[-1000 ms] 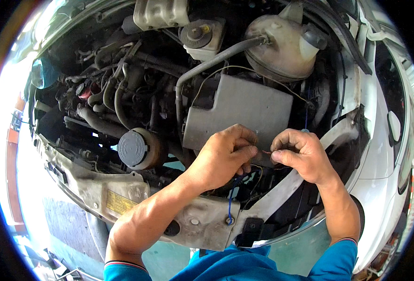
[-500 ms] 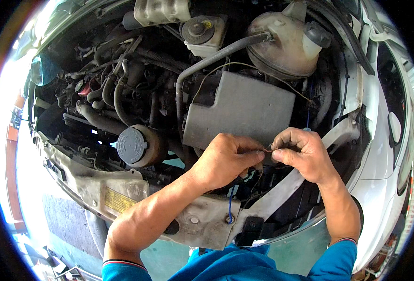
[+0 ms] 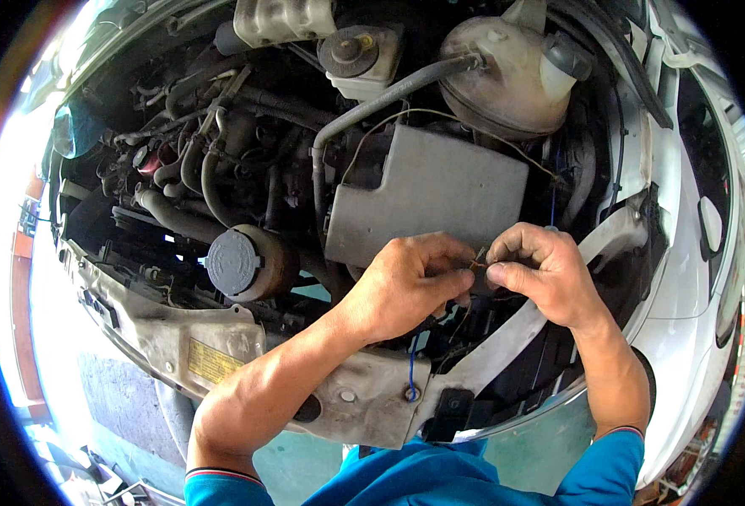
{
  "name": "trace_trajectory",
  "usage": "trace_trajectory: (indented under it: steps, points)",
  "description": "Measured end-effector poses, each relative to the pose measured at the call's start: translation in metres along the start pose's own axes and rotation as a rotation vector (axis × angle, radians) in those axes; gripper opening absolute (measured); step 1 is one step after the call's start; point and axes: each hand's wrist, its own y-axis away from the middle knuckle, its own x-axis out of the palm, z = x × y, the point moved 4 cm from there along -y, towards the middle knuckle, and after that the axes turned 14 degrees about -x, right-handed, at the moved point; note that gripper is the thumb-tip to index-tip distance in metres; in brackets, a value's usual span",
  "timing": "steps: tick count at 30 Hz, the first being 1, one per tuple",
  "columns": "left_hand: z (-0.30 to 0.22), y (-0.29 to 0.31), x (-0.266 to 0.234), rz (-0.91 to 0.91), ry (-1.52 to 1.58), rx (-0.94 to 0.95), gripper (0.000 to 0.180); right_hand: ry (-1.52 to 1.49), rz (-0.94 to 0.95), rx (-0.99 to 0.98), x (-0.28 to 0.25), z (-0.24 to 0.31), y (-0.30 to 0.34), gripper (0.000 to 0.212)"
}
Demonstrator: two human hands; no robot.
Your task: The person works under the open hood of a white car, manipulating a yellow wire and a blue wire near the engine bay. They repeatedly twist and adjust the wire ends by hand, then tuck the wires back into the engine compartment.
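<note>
Wire ends (image 3: 478,264): thin, coppery, count unclear, near one grey cover (image 3: 436,190); two hands, left hand (image 3: 413,288) and right hand (image 3: 543,277), pinching them.

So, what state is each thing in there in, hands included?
Left hand: closed in a pinch
Right hand: also closed in a pinch
Thin reddish wire: held between both hands
Blue wire: lower end at bolt
Round grey reservoir cap: on
Coolant tank cap: on
Brake-fluid reservoir cap: on
Notched grey cover: in place

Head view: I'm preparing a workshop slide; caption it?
Left hand and right hand pinch thin reddish wire beside a grey engine-bay cover.
</note>
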Motion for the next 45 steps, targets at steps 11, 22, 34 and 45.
trace_trajectory:
  steps: [11,22,34,45]
  points:
    - [0.001,0.000,0.001,0.003,-0.012,0.017,0.030,-0.013,-0.026,0.002,0.001,-0.007,0.001,0.015]
    - [0.000,-0.001,0.002,0.019,-0.011,0.059,0.025,-0.108,-0.048,0.084,0.002,-0.009,0.002,0.018]
    - [0.003,-0.003,0.000,0.018,0.096,-0.038,0.018,-0.173,0.005,0.155,0.005,-0.008,0.001,0.022]
    - [0.006,-0.004,0.001,0.053,0.200,-0.057,0.018,-0.105,-0.026,0.041,0.007,-0.009,0.003,0.029]
